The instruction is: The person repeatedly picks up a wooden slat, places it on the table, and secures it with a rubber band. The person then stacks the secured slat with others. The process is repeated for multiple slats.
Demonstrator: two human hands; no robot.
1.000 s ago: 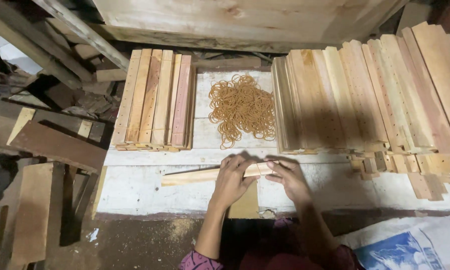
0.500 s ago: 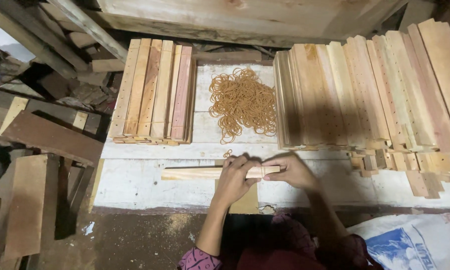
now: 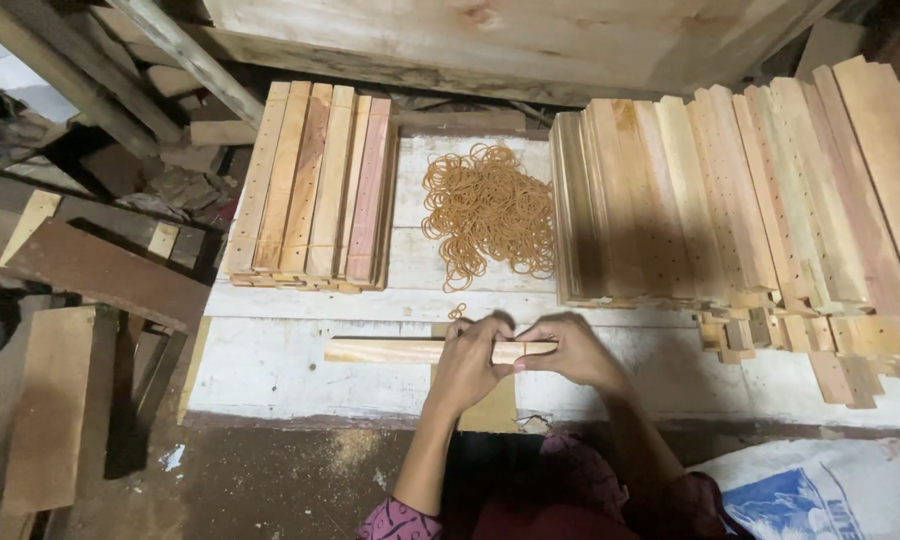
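Strip bundle (image 3: 400, 351) lies flat on white bench (image 3: 270, 370), near edge, long axis left-right. Left hand (image 3: 467, 362) wraps bundle near right end; right hand (image 3: 568, 352) pinches end tip. Wood looks light, stiff, dry, not slippery; loose strips may slide apart, so grip across all. Rubber bands (image 3: 488, 212) heaped farther back, between stacks.

Single head view, looking steeply down from above the person's lap at a white bench (image 3: 270, 370), fairly close, hands near bottom centre.

The wooden stick's (image 3: 400, 351) right part hides under both hands.
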